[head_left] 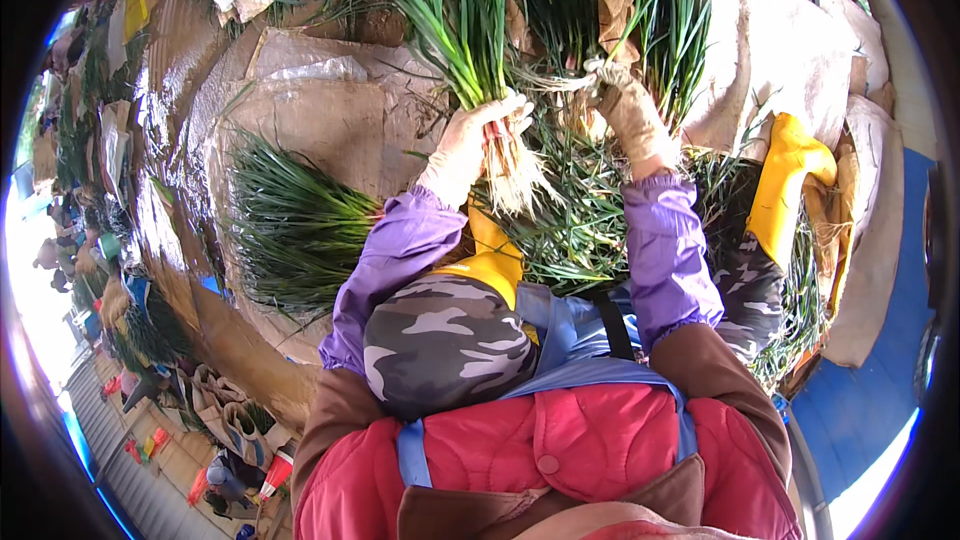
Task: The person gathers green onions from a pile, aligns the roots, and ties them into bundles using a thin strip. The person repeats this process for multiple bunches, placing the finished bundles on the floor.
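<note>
My left hand [466,144], in a pale glove, grips a bunch of leafy allium greens [480,37], probably green garlic. The leaves point away from me; reddish stem bases and pale stringy roots [512,172] hang below the fist. To its right, my gloved right hand [634,116] pinches pale root strands [551,81] that stretch out leftward from the fingertips. A thin green leaf rises close to those fingers. Upright greens [679,22] stand just beyond the right hand. Beside my left forearm lies a bundle of greens [296,221], its stem ends towards me.
Loose leaf trimmings [574,221] cover the ground between my yellow boots [784,180]. Brown sacking [315,120] lies to the left, and pale sheeting [787,45] at the upper right. Shiny wet plastic [169,135] is farther left. People and more greens appear along the left rim.
</note>
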`<action>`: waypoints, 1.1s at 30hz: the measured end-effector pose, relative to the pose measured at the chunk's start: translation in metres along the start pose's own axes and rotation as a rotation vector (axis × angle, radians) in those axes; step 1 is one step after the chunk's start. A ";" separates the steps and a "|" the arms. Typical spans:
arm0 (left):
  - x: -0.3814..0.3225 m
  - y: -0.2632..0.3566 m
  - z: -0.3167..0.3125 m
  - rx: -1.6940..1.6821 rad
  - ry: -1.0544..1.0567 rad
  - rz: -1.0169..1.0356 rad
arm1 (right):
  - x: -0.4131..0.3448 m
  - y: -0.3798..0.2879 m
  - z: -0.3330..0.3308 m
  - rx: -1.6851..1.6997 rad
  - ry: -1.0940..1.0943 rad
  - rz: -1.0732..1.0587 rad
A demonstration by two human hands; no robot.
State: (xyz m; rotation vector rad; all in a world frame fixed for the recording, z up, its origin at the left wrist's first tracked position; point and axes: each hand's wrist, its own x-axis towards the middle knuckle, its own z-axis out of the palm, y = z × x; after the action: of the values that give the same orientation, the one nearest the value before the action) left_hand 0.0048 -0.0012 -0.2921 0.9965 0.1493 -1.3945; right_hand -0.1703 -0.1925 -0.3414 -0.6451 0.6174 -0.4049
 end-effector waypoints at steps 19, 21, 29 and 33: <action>0.001 -0.012 0.015 0.309 0.034 -0.007 | -0.009 0.052 0.019 -0.726 0.029 -0.207; 0.000 -0.011 0.011 0.328 0.027 -0.009 | -0.018 0.038 0.019 -0.719 -0.035 -0.004; -0.005 -0.002 0.012 0.431 -0.007 0.003 | -0.021 0.029 0.025 -1.149 -0.154 0.075; -0.012 -0.004 0.012 0.376 -0.024 -0.059 | -0.018 0.035 0.029 -1.356 0.169 -0.462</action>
State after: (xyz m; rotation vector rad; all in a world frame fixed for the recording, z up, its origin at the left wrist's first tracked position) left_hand -0.0066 0.0007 -0.2793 1.2926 -0.1071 -1.5204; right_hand -0.1592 -0.1452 -0.3387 -2.0879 0.8731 -0.4351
